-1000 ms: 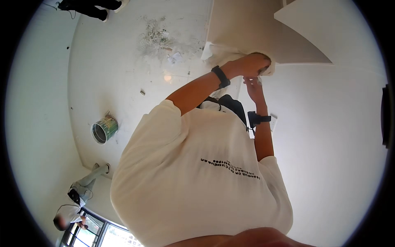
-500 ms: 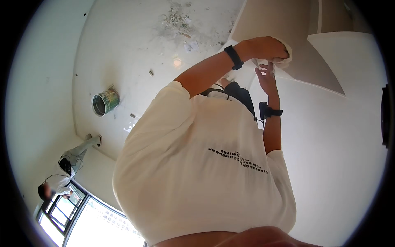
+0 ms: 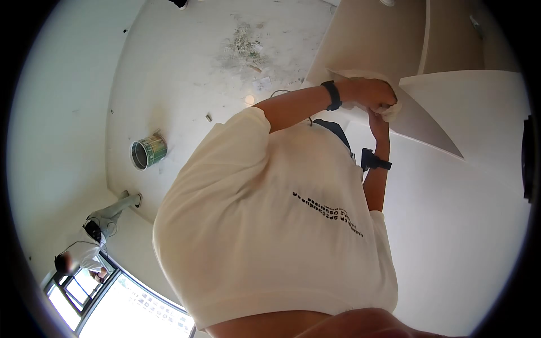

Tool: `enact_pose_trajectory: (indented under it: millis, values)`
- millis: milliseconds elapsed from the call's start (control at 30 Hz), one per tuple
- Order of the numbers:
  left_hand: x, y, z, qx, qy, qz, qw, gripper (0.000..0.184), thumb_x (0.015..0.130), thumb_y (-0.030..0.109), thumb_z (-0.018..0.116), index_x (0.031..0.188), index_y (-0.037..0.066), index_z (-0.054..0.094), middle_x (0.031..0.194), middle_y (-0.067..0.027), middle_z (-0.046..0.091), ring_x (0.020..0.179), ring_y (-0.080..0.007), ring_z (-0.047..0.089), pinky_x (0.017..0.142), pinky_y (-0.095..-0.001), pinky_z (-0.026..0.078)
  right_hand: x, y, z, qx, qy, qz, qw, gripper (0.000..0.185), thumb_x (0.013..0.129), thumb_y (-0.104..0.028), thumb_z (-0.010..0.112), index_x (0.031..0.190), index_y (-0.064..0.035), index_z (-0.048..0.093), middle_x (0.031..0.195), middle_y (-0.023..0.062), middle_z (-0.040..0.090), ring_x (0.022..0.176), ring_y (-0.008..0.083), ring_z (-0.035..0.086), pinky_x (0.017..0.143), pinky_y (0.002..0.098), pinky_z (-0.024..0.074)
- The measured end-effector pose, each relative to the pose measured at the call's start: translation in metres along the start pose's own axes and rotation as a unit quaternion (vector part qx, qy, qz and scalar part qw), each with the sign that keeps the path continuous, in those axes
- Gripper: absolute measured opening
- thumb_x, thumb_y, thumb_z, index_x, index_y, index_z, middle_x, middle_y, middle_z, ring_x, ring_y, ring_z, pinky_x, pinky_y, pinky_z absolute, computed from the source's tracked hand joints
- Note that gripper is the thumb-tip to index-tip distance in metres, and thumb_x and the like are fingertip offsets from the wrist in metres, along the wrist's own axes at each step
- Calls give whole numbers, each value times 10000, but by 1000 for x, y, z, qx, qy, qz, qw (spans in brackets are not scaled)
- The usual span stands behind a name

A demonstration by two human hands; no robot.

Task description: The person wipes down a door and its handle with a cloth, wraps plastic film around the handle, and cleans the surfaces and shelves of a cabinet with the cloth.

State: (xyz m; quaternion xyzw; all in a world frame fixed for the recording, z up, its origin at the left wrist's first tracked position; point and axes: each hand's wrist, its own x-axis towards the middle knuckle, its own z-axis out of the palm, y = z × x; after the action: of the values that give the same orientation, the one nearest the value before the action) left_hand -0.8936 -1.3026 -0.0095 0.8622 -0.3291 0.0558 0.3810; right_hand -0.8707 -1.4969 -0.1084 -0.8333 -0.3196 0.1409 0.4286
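Note:
My left hand (image 3: 376,94), with a dark band on its wrist, is closed on a white cloth (image 3: 391,112). Part of that cloth spreads behind the wrist, along the edge of a beige panel (image 3: 360,48). Directly below, my right hand (image 3: 378,123) reaches up against the cloth, and its fingers are hidden behind the cloth and the left hand. A dark strap with a small device sits on the right wrist.
White panels (image 3: 451,225) stand close on the right. On the floor at left is a paint bucket (image 3: 147,152); debris (image 3: 245,48) lies farther up. Another person (image 3: 93,236) stands near the window (image 3: 129,307) at lower left.
Both hands have moved slightly down in the view and closer together. The right fingers, spread and visible before, are now hidden. More of the cloth shows behind the left wrist.

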Motion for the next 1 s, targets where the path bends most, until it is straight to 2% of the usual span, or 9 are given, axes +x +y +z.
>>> enact_pose_trajectory:
  millis: [133, 333, 433, 533, 633, 767, 800, 900, 1000]
  values:
    - [-3, -50, 31, 39, 48, -14, 998, 149, 750, 64, 650, 872, -3, 595, 915, -148, 655, 932, -354, 625, 805, -418, 512, 14, 23, -11, -51, -31, 70, 996, 565, 970, -379, 583, 1394, -19, 484, 1405, 192, 530, 1313, 332, 485, 1087, 388, 356]
    - [-49, -118, 29, 192, -121, -96, 969, 179, 768, 104, 689, 931, 56, 633, 1039, -132, 662, 1020, -327, 618, 894, -424, 499, 46, 21, 19, -168, -143, 128, 967, 726, 934, -471, 589, 1435, 25, 413, 1368, 286, 533, 1305, 443, 465, 1095, 443, 365]
    - [-85, -134, 22, 183, -55, -235, 953, 191, 763, 161, 718, 939, 97, 680, 1098, -94, 664, 1067, -300, 613, 897, -449, 487, 73, 44, 50, -183, -140, 7, 973, 727, 911, -413, 626, 1441, 27, 394, 1383, 317, 494, 1276, 471, 476, 1088, 461, 375]
    - [-106, -143, -8, 150, -223, -387, 882, 229, 782, 220, 677, 974, 113, 740, 1113, -79, 668, 1086, -305, 609, 871, -436, 471, 94, 10, 71, -166, -94, 102, 976, 702, 899, -370, 635, 1435, 22, 408, 1403, 303, 481, 1263, 467, 490, 1083, 459, 384]
    - [-124, -167, -13, 193, -184, -329, 906, 262, 818, 365, 643, 910, 150, 761, 1005, -65, 713, 969, -294, 660, 805, -453, 473, 98, -4, 80, -154, -61, 188, 968, 709, 890, -351, 642, 1450, 7, 395, 1402, 292, 490, 1265, 450, 498, 1073, 458, 398]
    - [-125, -188, -13, 240, -63, -268, 931, 408, 760, 292, 704, 1126, 115, 668, 971, -57, 684, 932, -303, 652, 787, -434, 489, 88, 17, 100, -34, 66, 254, 964, 539, 891, -240, 648, 1382, -85, 487, 1382, 186, 538, 1244, 369, 545, 1014, 446, 455]
    - [-117, -176, -36, 200, -113, -252, 940, 689, 777, 172, 661, 1419, 82, 427, 1240, -152, 597, 1128, -340, 590, 895, -471, 483, 79, 26, 111, 24, 106, 241, 964, 523, 898, -226, 650, 1375, -78, 495, 1368, 176, 547, 1242, 350, 551, 1009, 433, 460]
    - [-108, -184, -37, 166, -13, -36, 985, 821, 753, 169, 711, 1481, 59, 349, 1364, -180, 513, 1245, -359, 520, 943, -472, 473, 76, 29, 132, 94, 175, 236, 951, 490, 915, -172, 653, 1368, -59, 508, 1326, 140, 565, 1234, 296, 557, 999, 395, 472]
    - [-91, -172, -54, 70, -179, -62, 979, 913, 733, 167, 747, 1508, 31, 284, 1443, -192, 439, 1328, -378, 449, 984, -467, 461, 71, 13, 148, 99, 182, 285, 936, 577, 888, -184, 684, 1410, -59, 471, 1402, 149, 521, 1292, 314, 525, 1028, 394, 461]
